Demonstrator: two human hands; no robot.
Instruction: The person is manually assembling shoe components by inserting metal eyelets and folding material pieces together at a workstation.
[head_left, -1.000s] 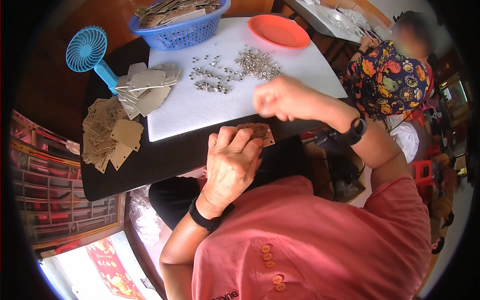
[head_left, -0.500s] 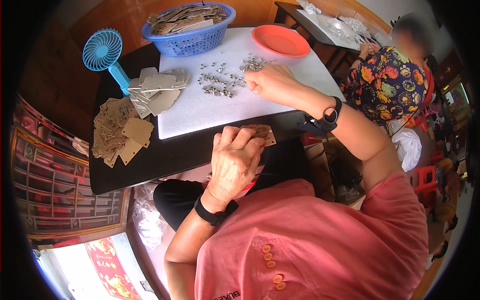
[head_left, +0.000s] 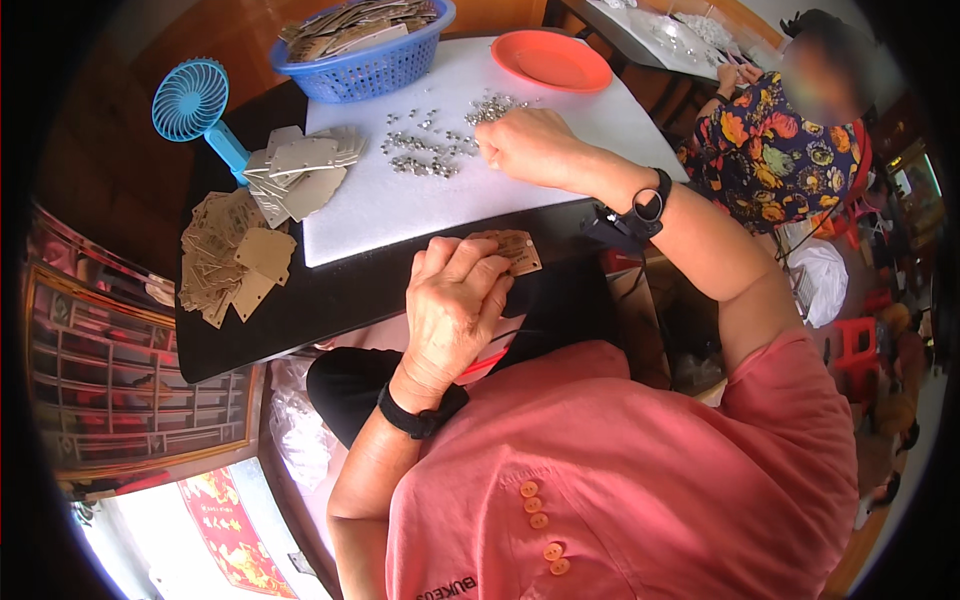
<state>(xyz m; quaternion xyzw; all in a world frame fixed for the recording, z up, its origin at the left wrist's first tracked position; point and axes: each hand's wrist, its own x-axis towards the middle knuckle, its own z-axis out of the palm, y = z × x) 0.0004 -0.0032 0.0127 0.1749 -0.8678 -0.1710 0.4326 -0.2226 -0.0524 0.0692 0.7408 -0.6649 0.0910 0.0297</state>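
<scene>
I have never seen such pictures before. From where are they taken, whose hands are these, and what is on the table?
There is no machine: these are a person's bare hands, seen by a head-worn fisheye camera looking down, so straight edges bend. The left hand holds a flat brown card under its fingers. The right hand is at the small metal pieces; whether it grips one is hidden. The dark table carries a white sheet, blue basket, orange plate, two piles of flat pieces and blue fan.
</scene>
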